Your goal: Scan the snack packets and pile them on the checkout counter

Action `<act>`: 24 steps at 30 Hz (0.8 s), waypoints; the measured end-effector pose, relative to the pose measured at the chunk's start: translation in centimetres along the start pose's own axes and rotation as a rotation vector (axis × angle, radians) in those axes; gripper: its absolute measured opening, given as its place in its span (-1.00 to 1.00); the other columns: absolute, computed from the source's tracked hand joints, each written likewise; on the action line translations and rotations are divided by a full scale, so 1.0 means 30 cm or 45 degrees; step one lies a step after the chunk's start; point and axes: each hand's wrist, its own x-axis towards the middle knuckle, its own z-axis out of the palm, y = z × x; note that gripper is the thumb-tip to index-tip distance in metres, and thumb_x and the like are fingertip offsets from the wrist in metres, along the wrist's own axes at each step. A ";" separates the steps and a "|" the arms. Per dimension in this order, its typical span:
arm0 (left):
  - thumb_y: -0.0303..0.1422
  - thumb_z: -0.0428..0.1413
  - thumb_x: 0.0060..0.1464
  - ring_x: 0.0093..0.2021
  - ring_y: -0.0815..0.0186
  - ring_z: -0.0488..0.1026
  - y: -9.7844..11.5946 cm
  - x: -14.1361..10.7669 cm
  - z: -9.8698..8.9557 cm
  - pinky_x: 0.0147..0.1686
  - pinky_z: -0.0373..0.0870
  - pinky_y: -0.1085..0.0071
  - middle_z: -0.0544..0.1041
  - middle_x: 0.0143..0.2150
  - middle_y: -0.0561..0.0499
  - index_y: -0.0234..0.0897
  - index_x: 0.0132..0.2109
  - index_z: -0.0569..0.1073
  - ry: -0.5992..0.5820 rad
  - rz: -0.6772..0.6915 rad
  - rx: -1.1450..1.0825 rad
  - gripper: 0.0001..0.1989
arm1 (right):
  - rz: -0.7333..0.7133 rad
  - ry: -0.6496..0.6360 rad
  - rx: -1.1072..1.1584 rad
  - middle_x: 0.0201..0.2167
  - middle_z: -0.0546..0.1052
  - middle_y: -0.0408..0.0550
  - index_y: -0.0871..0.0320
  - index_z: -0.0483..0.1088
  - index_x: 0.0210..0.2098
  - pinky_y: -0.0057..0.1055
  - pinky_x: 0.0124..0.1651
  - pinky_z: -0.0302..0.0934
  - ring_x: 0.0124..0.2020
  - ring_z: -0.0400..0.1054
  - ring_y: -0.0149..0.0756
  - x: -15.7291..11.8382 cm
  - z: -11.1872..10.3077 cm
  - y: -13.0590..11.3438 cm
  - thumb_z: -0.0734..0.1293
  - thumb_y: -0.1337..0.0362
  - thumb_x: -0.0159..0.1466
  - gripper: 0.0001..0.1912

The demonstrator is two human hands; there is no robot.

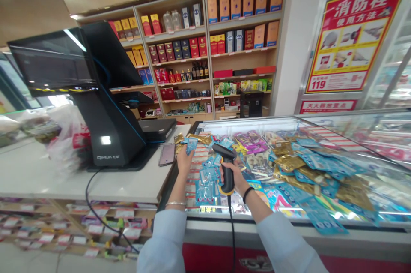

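My right hand [233,176] is clenched round one black barcode scanner [227,166], its head just beside the left hand's fingers [183,156], pinching one blue sachet [192,145] above the chest freezer's [205,217] heaped packets [289,166].

head-worn view, facing forward, down, close above left hand [185,162], right hand [233,175]

The barcode scanner [227,170] is black; the sachets [289,163] look mostly blue and gold.
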 end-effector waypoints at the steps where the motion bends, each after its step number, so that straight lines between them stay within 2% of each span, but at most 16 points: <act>1: -0.24 0.06 0.08 -0.14 0.17 0.48 0.007 -0.002 -0.004 -0.12 0.33 0.34 0.57 -0.15 -0.12 -0.30 0.03 0.43 -0.011 -0.005 0.029 -0.61 | 0.012 -0.019 -0.010 -0.72 0.39 -0.24 0.14 0.28 -0.47 -0.48 -0.75 0.13 -0.80 0.24 -0.40 -0.004 0.005 -0.003 0.40 0.16 -0.04 -0.74; 6: -0.21 0.02 0.12 -0.14 0.15 0.48 0.037 -0.004 -0.017 -0.12 0.32 0.33 0.58 -0.17 -0.12 -0.26 0.06 0.41 -0.062 -0.029 0.113 -0.61 | 0.053 -0.081 -0.029 -0.72 0.40 -0.22 0.14 0.27 -0.48 -0.48 -0.74 0.15 -0.80 0.25 -0.40 -0.021 0.025 -0.017 0.41 0.16 -0.04 -0.74; 13: -0.22 0.04 0.10 -0.07 0.13 0.47 0.035 -0.003 -0.013 -0.09 0.32 0.35 0.56 -0.08 -0.15 -0.29 0.06 0.41 -0.073 0.000 0.158 -0.60 | 0.057 -0.102 -0.019 -0.72 0.40 -0.24 0.14 0.29 -0.46 -0.49 -0.74 0.16 -0.79 0.25 -0.40 -0.016 0.022 -0.007 0.39 0.17 -0.03 -0.77; 18: -0.20 0.02 0.11 -0.13 0.12 0.49 0.039 -0.002 -0.017 -0.13 0.32 0.34 0.57 -0.15 -0.16 -0.30 0.07 0.40 -0.080 -0.022 0.164 -0.57 | 0.070 -0.096 -0.040 -0.74 0.39 -0.22 0.16 0.29 -0.51 -0.49 -0.75 0.15 -0.80 0.26 -0.39 0.001 0.006 0.004 0.37 0.16 -0.04 -0.77; 24: -0.17 0.02 0.10 -0.17 0.10 0.50 0.043 -0.001 -0.015 -0.17 0.35 0.30 0.57 -0.20 -0.16 -0.29 0.01 0.42 -0.089 0.058 0.233 -0.60 | 0.079 -0.120 -0.023 -0.71 0.42 -0.22 0.16 0.31 -0.44 -0.48 -0.73 0.16 -0.77 0.29 -0.37 0.001 -0.006 0.009 0.39 0.15 -0.03 -0.74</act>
